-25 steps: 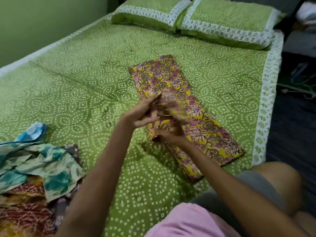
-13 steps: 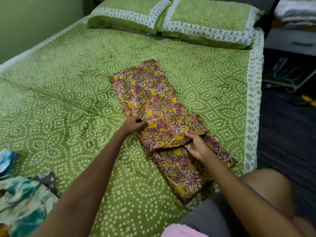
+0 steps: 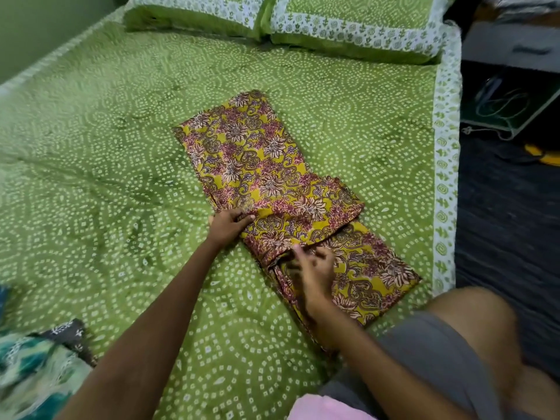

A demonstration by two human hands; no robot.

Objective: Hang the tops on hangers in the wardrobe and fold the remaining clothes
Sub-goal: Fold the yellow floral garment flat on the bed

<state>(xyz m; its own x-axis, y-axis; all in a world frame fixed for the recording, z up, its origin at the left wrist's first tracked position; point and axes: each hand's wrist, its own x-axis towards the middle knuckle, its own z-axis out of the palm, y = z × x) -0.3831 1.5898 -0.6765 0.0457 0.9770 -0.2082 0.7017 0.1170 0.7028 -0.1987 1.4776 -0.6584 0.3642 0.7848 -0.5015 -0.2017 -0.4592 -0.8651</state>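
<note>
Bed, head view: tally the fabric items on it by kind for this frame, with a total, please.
Pillows: 2, a left one and a right one
Yellow floral garment being folded: 1
Heap of unfolded clothes at the near left edge: 1, pieces inside cannot be counted
Total: 4

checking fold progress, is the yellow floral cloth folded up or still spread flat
Partly folded: the yellow floral cloth has one end doubled over its middle, where the left hand and right hand grip the fold.
</note>
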